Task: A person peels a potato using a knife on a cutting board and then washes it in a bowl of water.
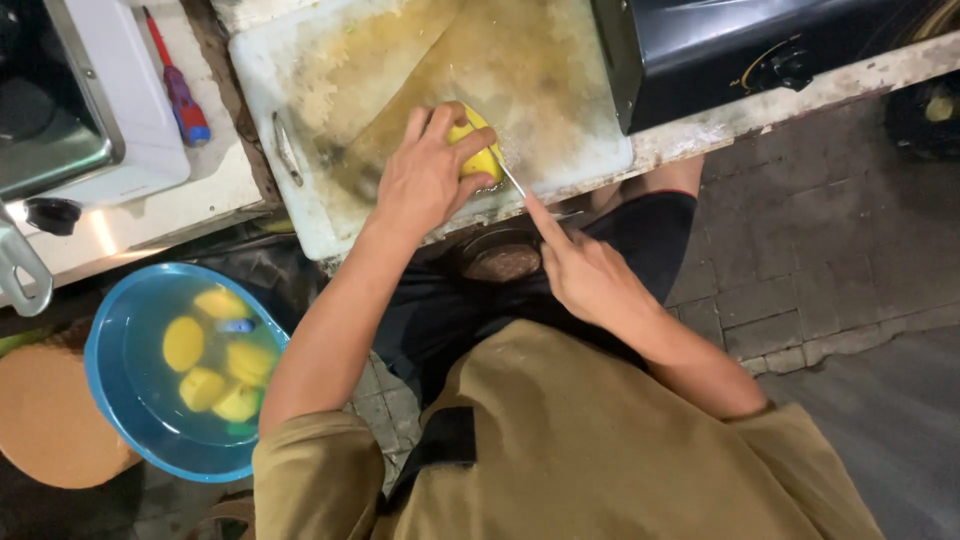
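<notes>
- The left hand (425, 175) curls over a yellow potato (478, 152) on the stained board (330, 60).
- The right hand (585, 270) grips a knife (508, 178), its blade touching the potato.
- A blue basin (130, 400) of peeled pieces sits below the counter (720, 125); a screwdriver (178, 90) lies left of the board.

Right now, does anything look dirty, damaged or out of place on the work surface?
The white cutting board is stained brown-yellow over most of its top. The left hand holds the yellow peeled piece close to its near edge, beside the knife in the right hand. Nothing looks spilled.
</notes>
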